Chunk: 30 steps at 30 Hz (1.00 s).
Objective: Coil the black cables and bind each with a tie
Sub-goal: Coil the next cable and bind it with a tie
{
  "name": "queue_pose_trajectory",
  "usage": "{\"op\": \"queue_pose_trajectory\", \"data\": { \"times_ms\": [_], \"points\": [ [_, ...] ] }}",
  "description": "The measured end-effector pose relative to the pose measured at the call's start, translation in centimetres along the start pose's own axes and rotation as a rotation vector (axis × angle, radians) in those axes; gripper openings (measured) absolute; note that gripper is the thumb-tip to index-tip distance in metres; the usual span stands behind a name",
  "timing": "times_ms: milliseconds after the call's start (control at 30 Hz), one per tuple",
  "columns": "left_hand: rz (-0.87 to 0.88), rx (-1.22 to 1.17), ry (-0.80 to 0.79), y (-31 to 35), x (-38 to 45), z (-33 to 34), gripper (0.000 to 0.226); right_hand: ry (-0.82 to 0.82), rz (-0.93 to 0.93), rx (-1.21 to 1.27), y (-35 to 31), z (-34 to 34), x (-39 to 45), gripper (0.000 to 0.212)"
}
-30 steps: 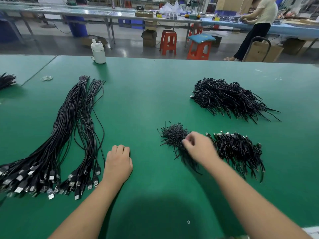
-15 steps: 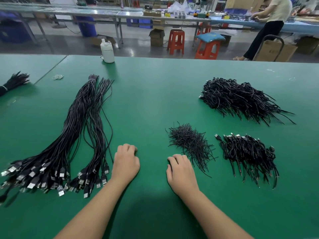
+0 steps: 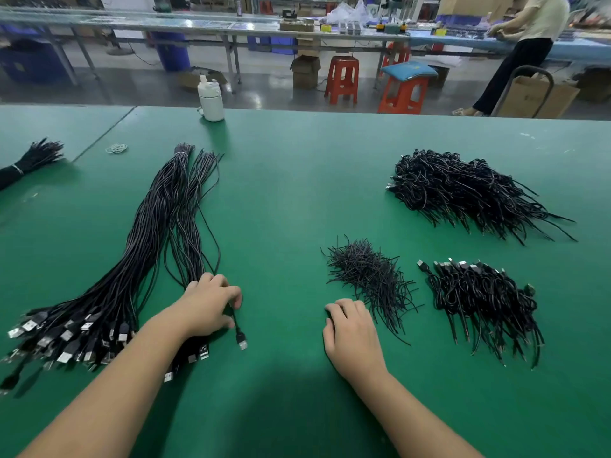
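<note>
Your left hand (image 3: 208,304) pinches one USB cable (image 3: 238,332); right hand (image 3: 350,335) rests curled, gripping nothing visible. Risk: neighbouring strands in the cable bundle (image 3: 145,246) snag and drag along.

A green felt-topped counter (image 3: 297,166) fills the foreground, a seam dividing it from a second panel at the left. Beyond it lies a grey, glossy concrete floor (image 3: 264,90) (catching pale reflections of overhead light). Two red plastic stools (image 3: 342,79) stand there, one under a blue cushion (image 3: 408,69), beside brown cardboard boxes (image 3: 305,71), a blue plastic drum (image 3: 173,49) and a long metal-legged workbench (image 3: 198,26).
</note>
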<state>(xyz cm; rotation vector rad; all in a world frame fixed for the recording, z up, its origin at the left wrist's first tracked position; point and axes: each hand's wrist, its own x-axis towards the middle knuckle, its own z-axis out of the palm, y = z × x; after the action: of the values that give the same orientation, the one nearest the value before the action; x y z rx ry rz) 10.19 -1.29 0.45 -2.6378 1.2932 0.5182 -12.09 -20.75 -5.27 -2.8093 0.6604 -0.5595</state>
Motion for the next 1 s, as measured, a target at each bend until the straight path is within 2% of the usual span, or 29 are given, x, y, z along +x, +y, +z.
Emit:
{"op": "queue_pose_trajectory", "data": {
  "times_ms": [200, 267, 333, 433, 500, 600, 667, 867, 1000],
  "points": [
    [0.076, 0.113, 0.144, 1.5, -0.4, 0.2, 0.019, -0.011, 0.005, -0.002, 0.0, 0.0, 0.0, 0.020],
    [0.079, 0.045, 0.159, 2.8, -0.5, 0.4, 0.019, -0.014, 0.009, -0.001, 0.0, 0.0, 0.0, 0.020],
    [0.073, -0.065, 0.196, 4.3, -0.4, 0.5, 0.008, -0.014, 0.014, 0.003, -0.1, -0.1, 0.0, 0.020],
    [0.069, -0.187, 0.265, 6.5, -0.2, 0.3, 0.020, -0.028, 0.019, 0.006, -0.1, -0.1, 0.0, 0.022],
    [0.024, -0.454, 0.336, 8.4, -0.2, -0.1, 0.016, -0.040, 0.024, 0.010, -0.1, -0.2, 0.0, 0.023],
    [-0.098, -1.299, 0.317, 11.7, -0.5, -0.9, 0.018, -0.006, 0.024, 0.036, -0.1, -0.2, 0.0, 0.021],
    [-0.141, -1.653, 0.282, 13.4, -0.5, -1.1, 0.024, 0.006, 0.020, 0.075, -0.1, -0.3, 0.0, 0.022],
    [-0.169, -1.982, 0.298, 16.3, -0.6, -0.3, 0.020, 0.055, -0.009, 0.283, 0.0, -1.0, -0.4, 0.027],
    [-0.143, -2.104, 0.281, 16.7, -0.9, 0.5, 0.017, 0.149, 0.125, 0.497, 0.2, -2.0, -0.6, 0.033]
  ]
}}
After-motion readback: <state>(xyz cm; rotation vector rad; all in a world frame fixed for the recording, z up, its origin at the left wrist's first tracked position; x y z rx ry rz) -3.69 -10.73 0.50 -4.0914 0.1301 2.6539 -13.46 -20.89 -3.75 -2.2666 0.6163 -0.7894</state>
